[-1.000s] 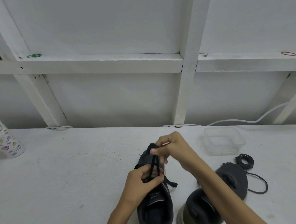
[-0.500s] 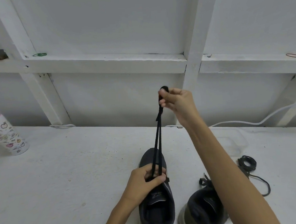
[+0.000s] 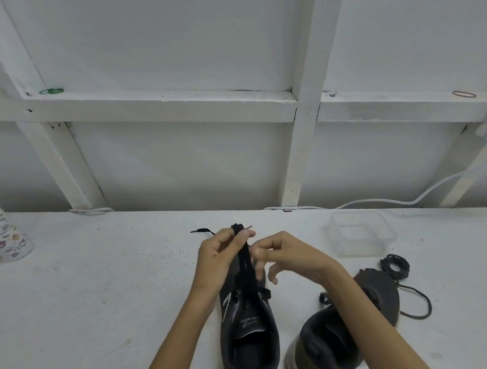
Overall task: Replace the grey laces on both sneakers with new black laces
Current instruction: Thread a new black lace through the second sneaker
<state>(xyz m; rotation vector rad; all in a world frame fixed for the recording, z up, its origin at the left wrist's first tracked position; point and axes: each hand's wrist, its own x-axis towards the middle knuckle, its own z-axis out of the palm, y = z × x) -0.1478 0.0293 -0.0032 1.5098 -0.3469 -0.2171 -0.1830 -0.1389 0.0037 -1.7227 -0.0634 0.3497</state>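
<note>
the left hand (image 3: 221,260) pinches both strands of the flat black fabric lace (image 3: 247,273), raised taut from the dark grey mesh sneaker (image 3: 248,336) on the white bench (image 3: 100,295), likely to level the ends; the right hand (image 3: 290,256) sits beside them, fingers loosely curled, any hold unclear.

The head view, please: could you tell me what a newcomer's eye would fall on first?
At centre, the left hand grips a doubled black lace rising from the sneaker below, with the right hand close beside it. A second sneaker stands to its right, and a coiled lace lies beyond on the white table.
</note>
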